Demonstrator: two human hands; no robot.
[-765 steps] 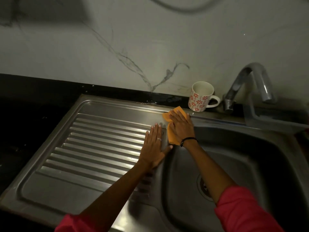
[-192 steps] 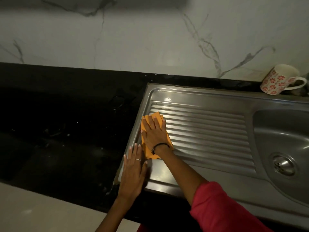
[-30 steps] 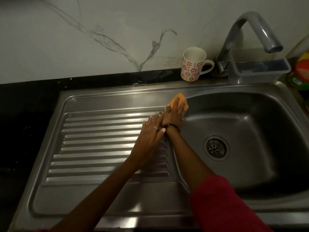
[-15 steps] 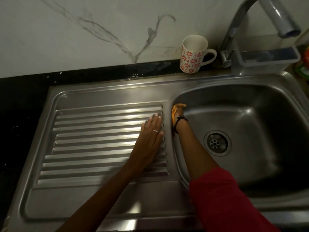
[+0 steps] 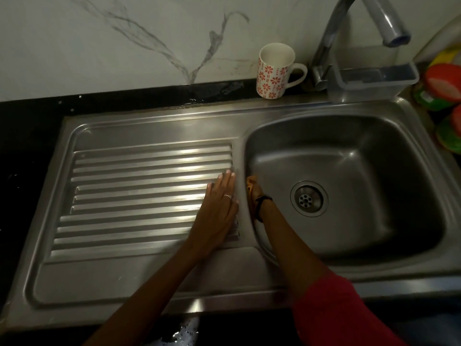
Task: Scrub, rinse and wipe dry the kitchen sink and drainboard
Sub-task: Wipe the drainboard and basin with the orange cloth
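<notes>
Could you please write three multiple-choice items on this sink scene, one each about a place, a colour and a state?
1. Where does the mug stand?
A. in the basin
B. behind the sink, left of the tap
C. on the drainboard ribs

2. What colour is the cloth?
A. blue
B. white
C. orange

3. How does the left hand lie?
A. flat on the drainboard
B. clenched in a fist
C. gripping the mug

Key: 1 B, it sits on the back ledge; 2 C, orange shows by the right hand; 3 A, fingers straight on the ribs.
</notes>
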